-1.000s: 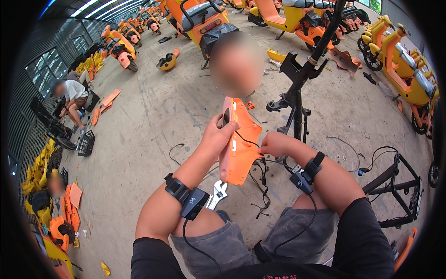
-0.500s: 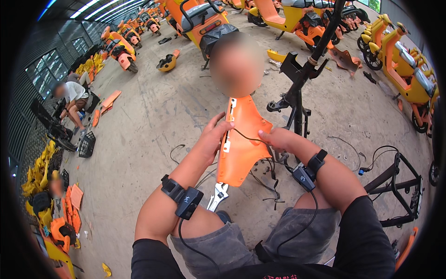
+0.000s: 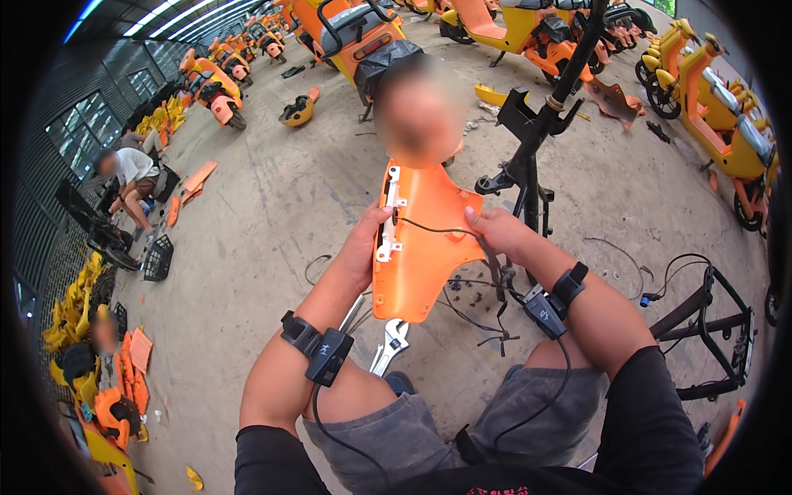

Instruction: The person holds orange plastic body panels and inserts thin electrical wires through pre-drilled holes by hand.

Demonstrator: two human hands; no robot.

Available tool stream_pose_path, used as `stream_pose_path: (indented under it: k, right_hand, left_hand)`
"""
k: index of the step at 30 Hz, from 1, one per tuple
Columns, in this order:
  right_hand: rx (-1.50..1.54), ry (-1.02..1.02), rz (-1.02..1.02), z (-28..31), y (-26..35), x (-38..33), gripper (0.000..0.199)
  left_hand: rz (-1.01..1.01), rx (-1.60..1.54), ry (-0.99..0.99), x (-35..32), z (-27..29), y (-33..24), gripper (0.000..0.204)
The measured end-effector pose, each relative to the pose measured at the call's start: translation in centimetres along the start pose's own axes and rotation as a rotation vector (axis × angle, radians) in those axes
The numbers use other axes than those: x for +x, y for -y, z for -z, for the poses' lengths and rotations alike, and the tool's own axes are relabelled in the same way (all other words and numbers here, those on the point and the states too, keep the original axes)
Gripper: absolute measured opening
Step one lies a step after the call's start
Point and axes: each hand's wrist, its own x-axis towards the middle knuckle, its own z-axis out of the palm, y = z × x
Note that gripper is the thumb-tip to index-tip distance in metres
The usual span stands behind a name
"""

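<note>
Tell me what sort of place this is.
Probably a scooter workshop or storage shed: many orange and yellow scooters stand around, a bare black frame stands ahead, and loose yellow panels lie heaped at left.

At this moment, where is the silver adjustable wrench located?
In the head view, the silver adjustable wrench shows below the picture's centre, directly under the lower edge of the orange panel and just above the person's left knee.

A curved orange panel (image 3: 429,268) is held aloft mid-scene, long side running near to far, right edge flaring outward. White tabbed fittings (image 3: 391,191) line its left edge; a thin dark cable (image 3: 427,228) crosses it rightward.
</note>
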Motion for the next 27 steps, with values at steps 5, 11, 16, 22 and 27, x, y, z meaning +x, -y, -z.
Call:
stream_pose_path:
  k: [5, 11, 16, 22, 27]
  right_hand:
    - [0.101, -0.051, 0.240, 0.6, -1.6, 0.8, 0.050]
    - [-0.042, 0.010, 0.210, 0.3, 1.5, -2.1, 0.047]
    - [0.119, -0.065, 0.218, 0.2, -0.2, 0.1, 0.059]
    - [0.020, -0.391, 0.371, 0.6, -0.3, 1.5, 0.056]
    - [0.121, -0.542, 0.360, 2.7, -1.2, 1.6, 0.046]
  left_hand:
    - [-0.077, 0.132, 0.075, -0.3, -1.0, 0.0, 0.055]
    - [-0.057, 0.241, -0.011, -0.9, -0.7, -0.2, 0.063]
    - [-0.085, 0.182, -0.082, -0.7, -1.8, -0.3, 0.052]
    - [-0.070, 0.121, -0.292, -0.7, 0.3, -2.3, 0.039]
    - [-0.287, -0.066, -0.480, -1.7, 0.6, -6.8, 0.038]
